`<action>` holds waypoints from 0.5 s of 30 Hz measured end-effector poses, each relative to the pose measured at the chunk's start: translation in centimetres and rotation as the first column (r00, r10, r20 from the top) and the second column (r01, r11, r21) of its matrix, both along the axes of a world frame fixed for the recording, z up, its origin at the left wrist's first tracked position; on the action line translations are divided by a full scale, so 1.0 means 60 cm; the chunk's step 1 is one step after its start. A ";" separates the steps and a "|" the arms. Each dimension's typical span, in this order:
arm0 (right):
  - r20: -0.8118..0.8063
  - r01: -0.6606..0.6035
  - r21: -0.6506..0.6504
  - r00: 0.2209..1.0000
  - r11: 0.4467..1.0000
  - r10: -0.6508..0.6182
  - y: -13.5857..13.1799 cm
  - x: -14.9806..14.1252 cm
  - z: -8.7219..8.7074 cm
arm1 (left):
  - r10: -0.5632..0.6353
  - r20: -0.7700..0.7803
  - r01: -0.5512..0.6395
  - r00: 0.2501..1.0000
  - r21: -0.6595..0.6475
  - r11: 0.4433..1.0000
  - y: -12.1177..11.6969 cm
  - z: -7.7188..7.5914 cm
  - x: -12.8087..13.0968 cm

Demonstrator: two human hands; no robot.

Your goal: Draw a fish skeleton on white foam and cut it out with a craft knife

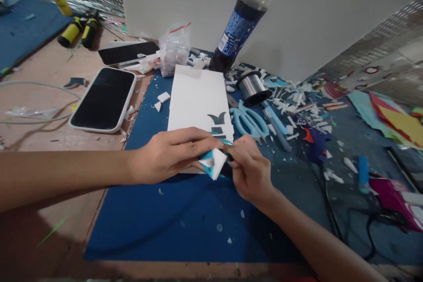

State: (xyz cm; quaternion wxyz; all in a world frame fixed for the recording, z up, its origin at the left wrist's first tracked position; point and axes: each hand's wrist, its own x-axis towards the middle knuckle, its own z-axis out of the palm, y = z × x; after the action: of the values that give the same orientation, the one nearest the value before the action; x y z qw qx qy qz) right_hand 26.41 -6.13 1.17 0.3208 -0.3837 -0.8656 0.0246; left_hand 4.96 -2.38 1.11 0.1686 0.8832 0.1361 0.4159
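Observation:
My left hand (168,152) is closed around a small folded-looking piece (218,164), white on one side and bright blue on the other. Right beside it, my right hand (251,169) has its fingers pinched at the piece's edge; what they grip is hidden. Under and behind my hands lies a white sheet (200,97) with dark cut shapes (217,119) near its lower right corner. Light-blue scissors (249,120) rest close by, past my right hand, next to a blue-handled tool (277,125).
A blue mat (158,224) covers much of the table. Around it are a phone (104,99), a tilted-looking dark drink bottle (238,31), a wire spool (254,88), a plastic bag (174,50), yellow-black pliers (72,31), a glue gun (317,145) with its cable, and many white scraps.

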 end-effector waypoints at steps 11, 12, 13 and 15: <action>0.003 -0.013 -0.002 1.000 1.000 0.013 0.001 0.002 -0.004 | -0.023 -0.011 0.022 1.000 -0.003 1.000 0.000 -0.008 0.001; 0.005 -0.018 0.001 1.000 1.000 0.018 0.001 0.001 -0.003 | -0.029 -0.012 0.029 1.000 -0.007 1.000 0.000 -0.007 0.001; 0.005 -0.020 0.006 1.000 1.000 0.020 0.001 0.001 -0.003 | -0.035 -0.017 0.035 0.999 -0.013 0.999 0.000 -0.007 0.001; 0.001 -0.025 0.015 1.000 1.000 0.025 0.001 0.000 -0.002 | -0.047 -0.021 0.046 0.999 -0.020 0.999 0.000 -0.007 0.001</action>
State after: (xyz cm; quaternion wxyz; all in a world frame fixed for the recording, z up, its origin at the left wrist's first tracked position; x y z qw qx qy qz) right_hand 26.43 -6.09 1.04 0.3230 -0.3705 -0.8706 0.0218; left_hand 5.02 -2.36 0.71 0.1852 0.8889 0.1213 0.4011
